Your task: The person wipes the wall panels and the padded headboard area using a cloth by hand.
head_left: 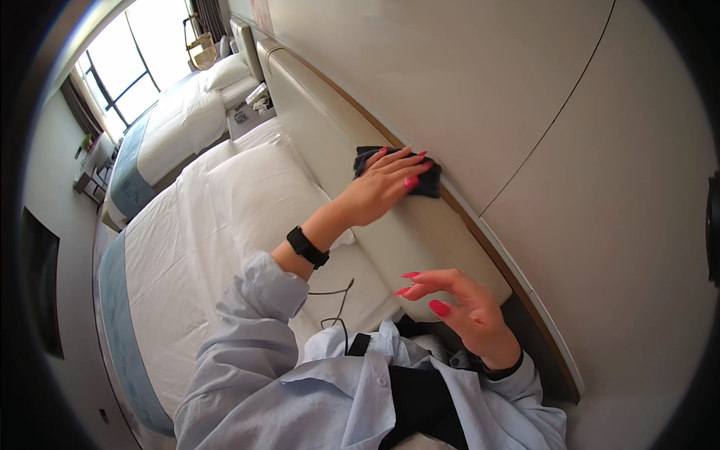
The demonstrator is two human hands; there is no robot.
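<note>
My left hand (pixel 382 186), with a black watch (pixel 307 247) on its wrist, presses a dark cloth (pixel 427 182) onto the top of the cream padded headboard (pixel 442 238). Its fingers lie stretched over the cloth, which bunches out around them beside the wooden edge strip. Nearer to me, my right hand (pixel 469 311) hovers over the near end of the headboard. It holds nothing; the fingers are loosely bent, with the thumb apart from them.
Left of the headboard is a bed with white bedding (pixel 172 240), a pillow (pixel 277 199) and a blue runner (pixel 124 322). A nightstand (pixel 251 124) separates it from a second bed (pixel 180 124) near the window. A pale wall (pixel 585 187) rises along the right.
</note>
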